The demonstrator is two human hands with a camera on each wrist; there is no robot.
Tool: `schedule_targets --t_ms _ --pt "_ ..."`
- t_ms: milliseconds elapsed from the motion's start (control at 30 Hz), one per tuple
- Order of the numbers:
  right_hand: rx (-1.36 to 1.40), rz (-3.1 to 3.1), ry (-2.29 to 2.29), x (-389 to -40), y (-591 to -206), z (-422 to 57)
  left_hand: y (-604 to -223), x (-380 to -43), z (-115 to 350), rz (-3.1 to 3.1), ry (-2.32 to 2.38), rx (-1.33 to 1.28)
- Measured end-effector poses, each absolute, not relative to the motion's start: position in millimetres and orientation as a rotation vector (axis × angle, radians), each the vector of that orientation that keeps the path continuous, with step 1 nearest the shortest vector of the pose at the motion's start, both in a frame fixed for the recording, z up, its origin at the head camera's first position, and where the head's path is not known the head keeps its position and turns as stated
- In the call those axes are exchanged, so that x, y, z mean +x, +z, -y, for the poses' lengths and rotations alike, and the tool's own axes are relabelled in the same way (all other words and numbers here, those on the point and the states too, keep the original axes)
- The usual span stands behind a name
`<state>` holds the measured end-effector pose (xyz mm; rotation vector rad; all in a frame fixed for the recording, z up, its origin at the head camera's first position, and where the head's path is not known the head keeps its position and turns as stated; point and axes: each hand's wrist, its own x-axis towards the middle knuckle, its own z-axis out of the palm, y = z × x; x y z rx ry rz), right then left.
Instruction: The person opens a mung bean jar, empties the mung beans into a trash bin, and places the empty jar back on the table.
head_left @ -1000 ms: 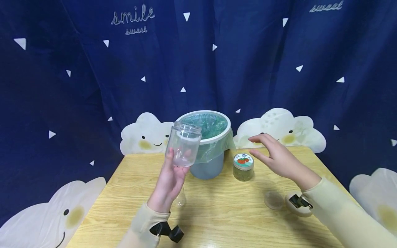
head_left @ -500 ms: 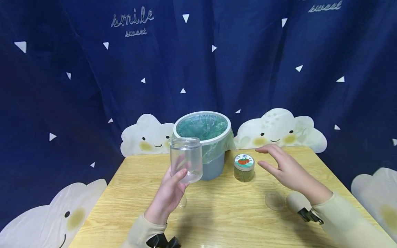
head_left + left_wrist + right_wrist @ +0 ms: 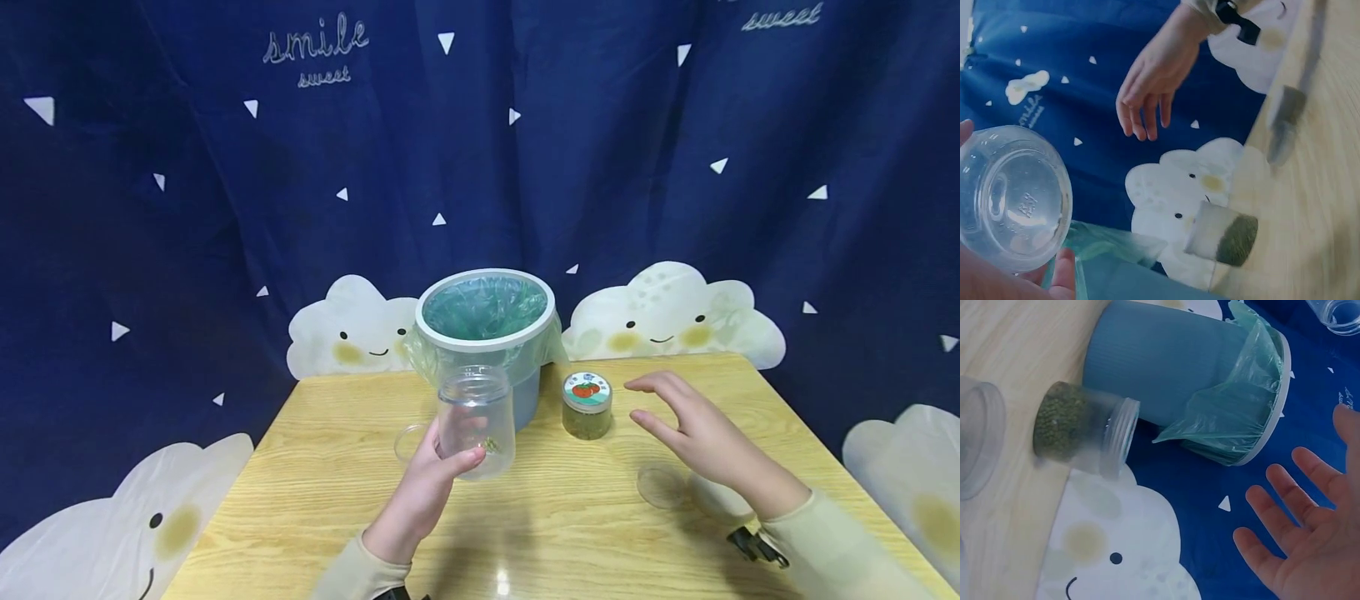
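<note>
My left hand [image 3: 423, 500] grips a clear empty-looking jar [image 3: 474, 417] without a lid, thumb across its front and fingers behind. A few greenish bits show low in the jar. Its round base [image 3: 1025, 203] faces the left wrist camera. My right hand [image 3: 693, 433] hovers over the right side of the table, fingers spread and relaxed, holding nothing. Just left of it stands a small lidded jar [image 3: 587, 406] with a tomato picture on top. Green granules [image 3: 1060, 422] fill its lower part in the right wrist view.
Behind the held jar stands a blue bin [image 3: 527, 398] with a white rim and green plastic liner [image 3: 487, 308]. A clear disc [image 3: 660, 486] and a pale round lid [image 3: 718, 497] lie at right. A clear round rim [image 3: 401, 442] shows beside my left hand.
My left hand has lowered the jar from beside the bin's rim and brought it nearer, slightly right. My right hand has moved a little right and down, away from the small jar.
</note>
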<state>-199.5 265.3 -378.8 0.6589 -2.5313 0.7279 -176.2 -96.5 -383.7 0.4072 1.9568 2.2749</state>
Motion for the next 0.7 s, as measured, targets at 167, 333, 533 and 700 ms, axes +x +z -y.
schedule_targets --t_ms 167,333,533,700 --pt "0.648 2.545 0.723 -197 -386 -267 -394 -179 97 -2.190 2.136 0.365" --pt "0.673 2.535 0.686 -194 -391 -268 -408 -185 99 -2.528 1.908 0.441" --pt "0.693 2.551 0.657 -193 -398 -269 -423 -191 101 -2.813 1.678 0.529" --pt "0.709 2.588 0.656 -192 -404 -270 -436 -196 99 -2.853 1.607 0.493"
